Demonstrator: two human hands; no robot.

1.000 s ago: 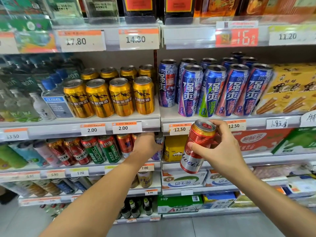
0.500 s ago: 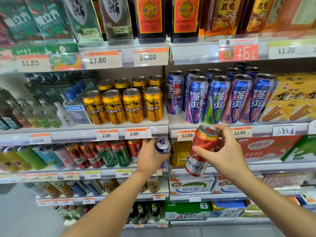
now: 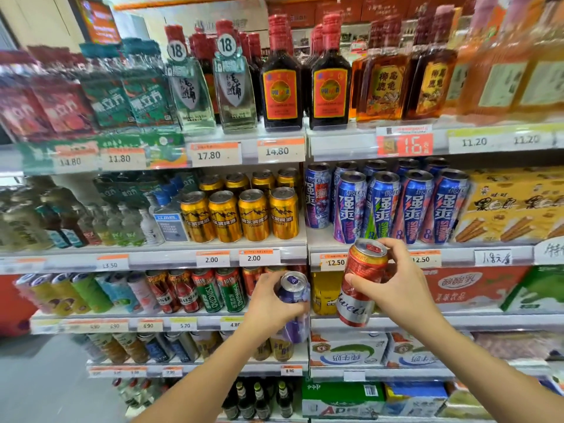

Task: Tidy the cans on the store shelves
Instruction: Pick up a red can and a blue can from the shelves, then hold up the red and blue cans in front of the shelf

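Since a second ago the left hand [image 3: 268, 303] has drawn a purple can [image 3: 294, 303] off the lower shelf [image 3: 183, 323], grip wrapped around it; right hand [image 3: 396, 288] clasps a tilted red can [image 3: 361, 282] just right.

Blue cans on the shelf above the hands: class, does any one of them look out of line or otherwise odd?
Yes. The leftmost blue can stands further back than the front row of blue cans beside it, and its label carries a red panel that the others lack. No dents or spills show.
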